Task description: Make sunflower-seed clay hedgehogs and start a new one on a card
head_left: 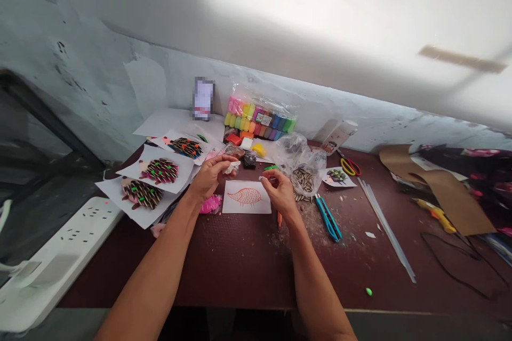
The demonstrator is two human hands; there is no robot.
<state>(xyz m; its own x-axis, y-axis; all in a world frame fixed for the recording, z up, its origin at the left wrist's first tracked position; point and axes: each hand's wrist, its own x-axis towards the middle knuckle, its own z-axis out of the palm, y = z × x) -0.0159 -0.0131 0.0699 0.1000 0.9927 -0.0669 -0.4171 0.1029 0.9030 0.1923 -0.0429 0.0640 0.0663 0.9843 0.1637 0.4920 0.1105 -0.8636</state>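
My left hand [208, 177] is closed on a crumpled lump of white modelling clay [232, 168], held above the table. To its right, my right hand [280, 192] pinches a small white bit of clay [261, 178] between thumb and fingertips. Between and below the hands lies a white card [232, 206] with an orange hedgehog drawing [247, 196]. An orange pen [279, 219] rests partly hidden under the right hand. Beside the left wrist is a pink clay packet [211, 204]. Small packets of red [234, 139], yellow [259, 149] and black clay [250, 159] lie just beyond.
Finished hedgehog cards [176, 184] overlap at the left, near a white power strip [86, 234]. Striped seeds [303, 180] spill from a plastic bag right of my hand. A blue utility knife [328, 218], scissors [350, 166], glue sticks [388, 229] and a yellow glue gun [438, 217] lie rightward.
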